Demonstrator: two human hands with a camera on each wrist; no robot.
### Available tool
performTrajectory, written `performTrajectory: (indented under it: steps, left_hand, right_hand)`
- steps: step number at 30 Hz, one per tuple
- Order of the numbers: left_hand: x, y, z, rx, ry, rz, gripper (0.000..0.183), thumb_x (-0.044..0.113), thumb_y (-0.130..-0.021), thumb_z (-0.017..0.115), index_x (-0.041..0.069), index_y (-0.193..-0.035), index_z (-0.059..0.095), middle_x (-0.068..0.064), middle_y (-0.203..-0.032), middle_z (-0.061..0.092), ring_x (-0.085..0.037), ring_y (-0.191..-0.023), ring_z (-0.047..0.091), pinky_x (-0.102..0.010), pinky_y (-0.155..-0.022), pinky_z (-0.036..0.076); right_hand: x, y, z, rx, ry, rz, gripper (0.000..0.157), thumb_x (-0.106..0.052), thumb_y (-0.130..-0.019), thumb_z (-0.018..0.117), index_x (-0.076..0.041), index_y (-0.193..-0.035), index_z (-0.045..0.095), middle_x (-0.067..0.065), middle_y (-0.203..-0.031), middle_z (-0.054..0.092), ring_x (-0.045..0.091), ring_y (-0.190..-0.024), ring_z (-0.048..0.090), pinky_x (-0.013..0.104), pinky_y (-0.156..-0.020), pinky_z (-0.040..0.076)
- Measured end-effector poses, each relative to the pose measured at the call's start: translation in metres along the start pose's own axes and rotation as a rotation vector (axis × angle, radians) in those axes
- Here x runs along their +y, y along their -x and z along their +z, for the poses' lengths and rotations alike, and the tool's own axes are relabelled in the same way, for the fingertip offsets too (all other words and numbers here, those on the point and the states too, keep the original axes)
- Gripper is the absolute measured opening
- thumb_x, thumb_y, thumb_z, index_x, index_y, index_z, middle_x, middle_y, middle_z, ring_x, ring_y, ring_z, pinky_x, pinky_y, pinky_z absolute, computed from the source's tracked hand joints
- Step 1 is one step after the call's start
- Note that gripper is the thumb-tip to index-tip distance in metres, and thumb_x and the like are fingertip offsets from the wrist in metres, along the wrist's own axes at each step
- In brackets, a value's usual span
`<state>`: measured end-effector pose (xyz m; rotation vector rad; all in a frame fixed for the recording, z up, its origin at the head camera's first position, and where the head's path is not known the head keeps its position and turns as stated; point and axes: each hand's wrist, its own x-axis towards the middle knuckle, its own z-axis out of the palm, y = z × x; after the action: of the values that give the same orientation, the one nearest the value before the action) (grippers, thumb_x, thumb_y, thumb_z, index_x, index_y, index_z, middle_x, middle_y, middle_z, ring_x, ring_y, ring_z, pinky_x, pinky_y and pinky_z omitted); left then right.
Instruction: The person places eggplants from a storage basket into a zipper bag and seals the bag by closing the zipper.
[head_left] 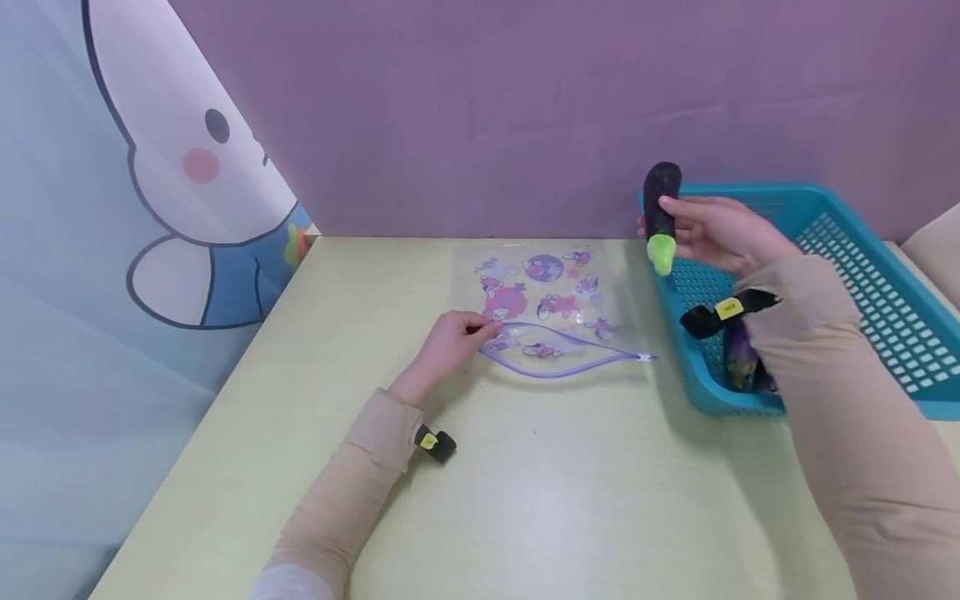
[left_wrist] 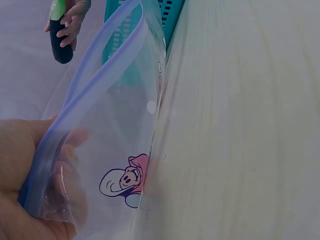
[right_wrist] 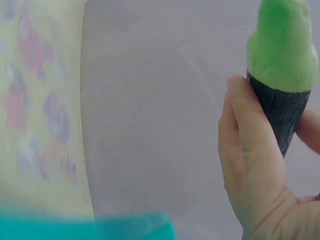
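Note:
A dark eggplant [head_left: 661, 204] with a light green stem end is gripped in my right hand [head_left: 723, 233], up over the left rim of the teal basket [head_left: 675, 329]. In the right wrist view the eggplant [right_wrist: 280, 95] has its green end upward, with fingers and thumb on either side. My left hand [head_left: 450, 346] pinches the left end of a clear zip bag [head_left: 562, 367] lying on the table. The bag's purple-edged mouth gapes toward me, and cartoon figures are printed on it. Through its clear film my left fingers [left_wrist: 65, 185] show in the left wrist view.
Inside the basket, a purple eggplant [head_left: 741, 358] lies near the front left corner, partly covered by my right sleeve. The pale table [head_left: 480, 500] meets a purple backdrop [head_left: 480, 125] at its far edge. A blue cartoon curtain [head_left: 67, 375] hangs at the left.

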<state>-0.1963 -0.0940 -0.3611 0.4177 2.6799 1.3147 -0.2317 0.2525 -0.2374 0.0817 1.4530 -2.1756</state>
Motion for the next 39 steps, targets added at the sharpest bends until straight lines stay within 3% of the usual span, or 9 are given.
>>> performTrajectory:
  steps: [6,10,18,27,34,39]
  left_hand:
    - [0.001,0.0,-0.001,0.018,-0.004,0.011,0.029,0.024,-0.094,0.059,0.0,-0.084,0.072,0.0,-0.061,0.048,-0.013,-0.059,0.039,-0.022,-0.053,0.031]
    - [0.001,0.0,-0.001,0.019,-0.009,0.016,0.029,0.024,-0.094,0.059,0.0,-0.083,0.071,0.001,-0.061,0.047,-0.013,-0.058,0.039,-0.023,-0.053,0.031]
    - [0.005,0.0,-0.001,0.025,0.0,0.022,0.027,0.022,-0.095,0.058,0.0,-0.091,0.072,-0.008,-0.072,0.06,-0.013,-0.061,0.041,-0.022,-0.055,0.034]
    - [0.007,0.0,-0.002,0.043,0.001,0.036,0.025,0.02,-0.095,0.058,-0.001,-0.094,0.071,-0.017,-0.083,0.065,-0.012,-0.062,0.042,-0.021,-0.055,0.035]
    - [0.006,-0.001,-0.001,0.06,0.002,0.069,0.024,0.018,-0.095,0.058,-0.001,-0.095,0.072,-0.017,-0.082,0.066,-0.012,-0.062,0.043,-0.021,-0.056,0.037]
    - [0.006,-0.002,-0.001,0.069,-0.006,0.097,0.024,0.018,-0.094,0.058,-0.001,-0.095,0.072,-0.016,-0.083,0.067,-0.012,-0.063,0.044,-0.021,-0.057,0.037]
  right_hand:
    - [0.001,0.003,0.016,-0.043,-0.113,-0.002,0.079,-0.017,-0.093,0.056,-0.019,-0.153,0.004,0.011,-0.105,0.066,0.02,-0.093,0.066,0.03,-0.075,0.056]
    - [0.003,0.004,0.025,-0.065,-0.099,-0.009,0.078,-0.018,-0.094,0.056,-0.017,-0.153,0.005,0.011,-0.105,0.066,0.019,-0.094,0.065,0.03,-0.075,0.056]
    - [0.01,0.004,0.046,-0.09,0.073,-0.048,0.081,-0.022,-0.094,0.055,-0.012,-0.152,0.0,0.005,-0.105,0.066,0.014,-0.094,0.067,0.028,-0.076,0.055]
    - [0.03,0.0,0.071,-0.099,0.278,0.002,0.076,-0.026,-0.095,0.054,-0.008,-0.152,0.008,-0.002,-0.104,0.067,0.01,-0.094,0.067,0.028,-0.077,0.055]
    - [0.047,-0.003,0.084,-0.204,0.408,0.023,0.066,-0.021,-0.1,0.047,-0.001,-0.15,0.01,0.002,-0.107,0.065,0.012,-0.093,0.067,0.032,-0.079,0.055]
    - [0.061,-0.003,0.091,-0.207,0.459,0.037,0.062,-0.016,-0.1,0.046,0.0,-0.149,0.012,0.007,-0.112,0.062,0.013,-0.093,0.066,0.035,-0.082,0.054]
